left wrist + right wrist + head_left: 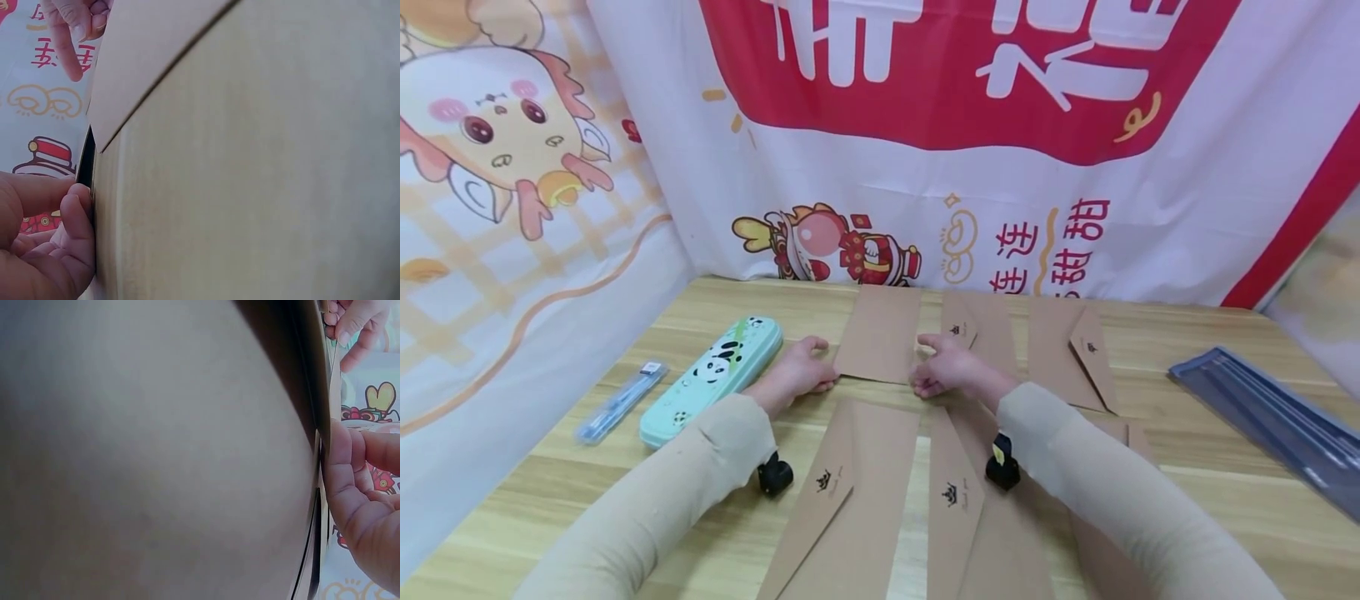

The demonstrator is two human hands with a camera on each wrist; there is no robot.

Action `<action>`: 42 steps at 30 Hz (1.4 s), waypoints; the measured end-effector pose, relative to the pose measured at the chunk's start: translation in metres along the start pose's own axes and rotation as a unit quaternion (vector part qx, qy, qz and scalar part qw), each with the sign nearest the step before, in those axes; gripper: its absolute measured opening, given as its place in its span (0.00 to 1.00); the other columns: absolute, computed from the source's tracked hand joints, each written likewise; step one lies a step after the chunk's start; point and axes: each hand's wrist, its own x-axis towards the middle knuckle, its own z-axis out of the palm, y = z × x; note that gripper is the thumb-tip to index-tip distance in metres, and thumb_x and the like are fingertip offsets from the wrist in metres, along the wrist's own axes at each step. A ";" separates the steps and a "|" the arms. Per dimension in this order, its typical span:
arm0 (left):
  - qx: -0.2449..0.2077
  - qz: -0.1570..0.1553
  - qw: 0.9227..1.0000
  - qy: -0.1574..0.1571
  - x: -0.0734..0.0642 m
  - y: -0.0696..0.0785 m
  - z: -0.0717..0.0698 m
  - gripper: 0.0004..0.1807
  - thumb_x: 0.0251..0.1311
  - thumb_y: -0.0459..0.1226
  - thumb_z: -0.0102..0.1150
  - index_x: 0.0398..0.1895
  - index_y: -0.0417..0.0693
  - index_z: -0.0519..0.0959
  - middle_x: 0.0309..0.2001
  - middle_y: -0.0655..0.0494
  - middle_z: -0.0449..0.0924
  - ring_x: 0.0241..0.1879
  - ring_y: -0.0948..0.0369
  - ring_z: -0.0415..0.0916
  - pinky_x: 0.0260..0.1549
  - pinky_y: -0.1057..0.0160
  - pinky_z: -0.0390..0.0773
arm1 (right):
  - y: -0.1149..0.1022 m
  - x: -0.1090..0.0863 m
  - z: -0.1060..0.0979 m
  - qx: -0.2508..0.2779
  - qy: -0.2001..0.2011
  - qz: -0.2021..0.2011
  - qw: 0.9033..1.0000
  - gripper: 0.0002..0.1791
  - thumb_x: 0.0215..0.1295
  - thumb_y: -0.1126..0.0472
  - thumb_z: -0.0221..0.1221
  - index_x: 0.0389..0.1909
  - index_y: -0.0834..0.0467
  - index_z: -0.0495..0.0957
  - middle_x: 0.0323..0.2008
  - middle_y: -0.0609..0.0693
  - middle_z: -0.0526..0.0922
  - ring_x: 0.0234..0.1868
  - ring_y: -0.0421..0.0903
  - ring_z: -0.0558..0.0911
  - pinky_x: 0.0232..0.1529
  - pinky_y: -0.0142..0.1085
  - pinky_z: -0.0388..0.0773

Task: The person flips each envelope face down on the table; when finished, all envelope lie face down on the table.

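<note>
Evidently, fingers of the left hand pinch a brown envelope (right hand opposite, hold unclear).

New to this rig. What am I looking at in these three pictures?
No machine here: a person's bare left hand and right hand. The widest picture comes from a head-worn camera looking forward and down; the two close-ups come from black wrist cameras. On the wooden table lie brown envelopes in two rows, a mint panda pencil case and slim clear packet at left, and a dark pouch at right. Between the hands is a plain-side-up envelope. The left fingers seem to pinch its left edge; the right fingers meet its right edge, grip unclear.
</note>
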 end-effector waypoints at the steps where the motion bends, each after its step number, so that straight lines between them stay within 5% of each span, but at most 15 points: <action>1: 0.003 0.000 1.000 -0.001 0.000 0.000 0.000 0.36 0.54 0.30 0.58 0.67 0.45 0.57 0.33 0.50 0.77 0.23 0.63 0.73 0.26 0.69 0.77 | 0.000 0.000 0.000 0.000 0.000 0.000 1.000 0.42 0.60 0.74 0.53 0.72 0.59 0.43 0.25 0.57 0.77 0.23 0.46 0.78 0.31 0.35 0.82; 11: 0.056 0.006 0.998 -0.013 -0.006 0.006 -0.004 0.35 0.58 0.41 0.59 0.67 0.50 0.56 0.36 0.48 0.76 0.30 0.57 0.73 0.31 0.64 0.75 | -0.002 -0.010 -0.007 0.029 0.004 -0.011 1.000 0.41 0.60 0.75 0.51 0.72 0.58 0.43 0.30 0.61 0.78 0.26 0.48 0.79 0.32 0.36 0.82; 18: 0.070 0.044 0.997 -0.013 -0.011 0.024 -0.003 0.34 0.61 0.47 0.55 0.67 0.51 0.56 0.46 0.47 0.76 0.42 0.54 0.75 0.44 0.57 0.76 | -0.001 -0.020 -0.022 0.090 0.002 -0.036 0.995 0.41 0.62 0.75 0.48 0.72 0.59 0.39 0.26 0.57 0.75 0.25 0.45 0.77 0.30 0.33 0.79; 21: 0.065 0.069 0.995 -0.008 -0.013 0.036 0.006 0.33 0.59 0.46 0.57 0.67 0.51 0.59 0.46 0.47 0.76 0.43 0.53 0.76 0.45 0.56 0.77 | 0.000 -0.027 -0.031 0.105 0.005 -0.045 0.993 0.41 0.63 0.75 0.46 0.72 0.58 0.37 0.24 0.55 0.74 0.25 0.44 0.77 0.33 0.34 0.80; 29: 0.017 0.170 0.985 -0.016 -0.010 0.056 0.047 0.29 0.56 0.36 0.60 0.62 0.43 0.65 0.42 0.46 0.77 0.41 0.51 0.76 0.39 0.61 0.79 | 0.008 -0.045 -0.056 0.032 0.045 -0.053 0.997 0.38 0.66 0.70 0.47 0.72 0.58 0.40 0.37 0.63 0.75 0.31 0.46 0.79 0.41 0.39 0.81; 36: 0.000 0.186 0.982 -0.045 -0.005 0.069 0.073 0.29 0.56 0.35 0.61 0.62 0.45 0.66 0.56 0.43 0.71 0.53 0.52 0.70 0.52 0.56 0.74 | 0.018 -0.059 -0.075 -0.008 0.073 -0.048 0.996 0.38 0.66 0.68 0.48 0.72 0.60 0.40 0.39 0.63 0.76 0.34 0.46 0.80 0.44 0.41 0.80; 42: -0.006 0.203 0.977 -0.060 0.000 0.079 0.091 0.30 0.54 0.30 0.60 0.63 0.43 0.65 0.58 0.41 0.69 0.54 0.49 0.70 0.47 0.58 0.77 | 0.021 -0.071 -0.088 -0.043 0.102 -0.037 0.993 0.38 0.65 0.67 0.50 0.72 0.60 0.43 0.52 0.69 0.71 0.44 0.52 0.80 0.48 0.42 0.78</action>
